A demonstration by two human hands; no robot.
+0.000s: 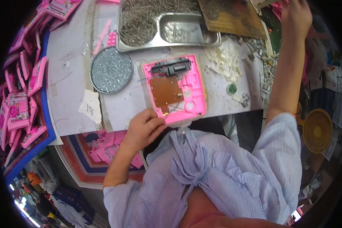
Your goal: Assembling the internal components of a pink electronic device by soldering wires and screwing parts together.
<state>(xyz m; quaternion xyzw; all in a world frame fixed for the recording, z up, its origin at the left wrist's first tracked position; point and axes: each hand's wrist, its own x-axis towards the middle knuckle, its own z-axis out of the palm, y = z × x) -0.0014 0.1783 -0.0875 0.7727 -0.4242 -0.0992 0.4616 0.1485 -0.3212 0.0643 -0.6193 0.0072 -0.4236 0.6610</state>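
My left hand point(145, 128) is closed on the near left corner of an open pink plastic toy case point(198, 95). The case lies on the table in front of me. Inside it sit a black mechanism block point(171, 67), a brown circuit board point(165, 91) and a few thin wires. At the far right my right hand point(297, 17) reaches out beside some pink parts point(276, 10). Its fingertips run to the picture's upper edge, so I cannot see what they hold, if anything.
Beyond the case stands a metal tray point(148, 45) full of small screws. A round dish point(111, 70) of small metal pieces is left of it. White plastic parts point(226, 62) lie to the right. Pink toys point(19, 108) fill a blue-edged bin at far left; a yellow fan point(317, 131) stands right.
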